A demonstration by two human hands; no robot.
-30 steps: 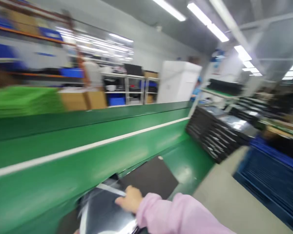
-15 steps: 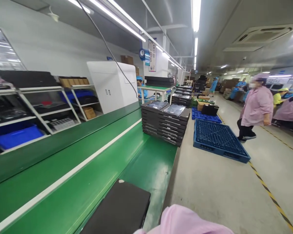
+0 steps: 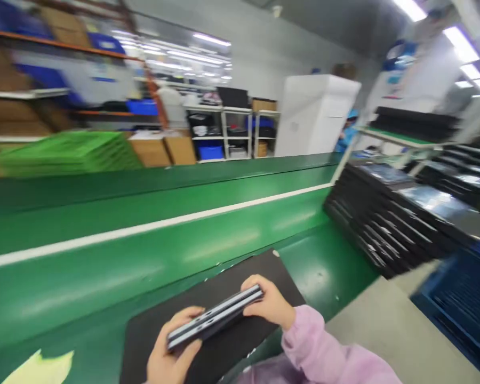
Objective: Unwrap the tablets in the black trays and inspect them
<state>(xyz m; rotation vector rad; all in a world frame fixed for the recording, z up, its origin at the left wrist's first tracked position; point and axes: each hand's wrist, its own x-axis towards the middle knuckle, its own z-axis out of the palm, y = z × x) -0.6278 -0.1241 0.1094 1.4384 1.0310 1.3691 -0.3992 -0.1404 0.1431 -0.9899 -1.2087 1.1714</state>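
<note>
Conveyor (image 3: 156,250): the green belt with its white stripe fills the middle of the frame from left edge to right; a second ago the view showed it much the same, half a second ago the head was turned down the aisle, and now it is back on the bench.
Stacked trays (image 3: 388,224): black stack at the right of the frame, beside the belt's end (blurred, contents unclear).
Shelving (image 3: 232,130): racks with blue bins and cardboard boxes in the upper middle, a white cabinet (image 3: 316,114) to their right.
Black mat (image 3: 228,314): lies on the green bench at bottom centre, under both hands.
Slim device (image 3: 216,317): a thin closed slab with ports along its edge, held edge-up just above the mat; a second ago a glossy sheet lay there instead.
Right hand (image 3: 270,304): fingers closed on the device's far end.
Left hand (image 3: 172,357): wrapped round the near end, thumb on top.
Change: the device is now lifted between both hands.
</note>
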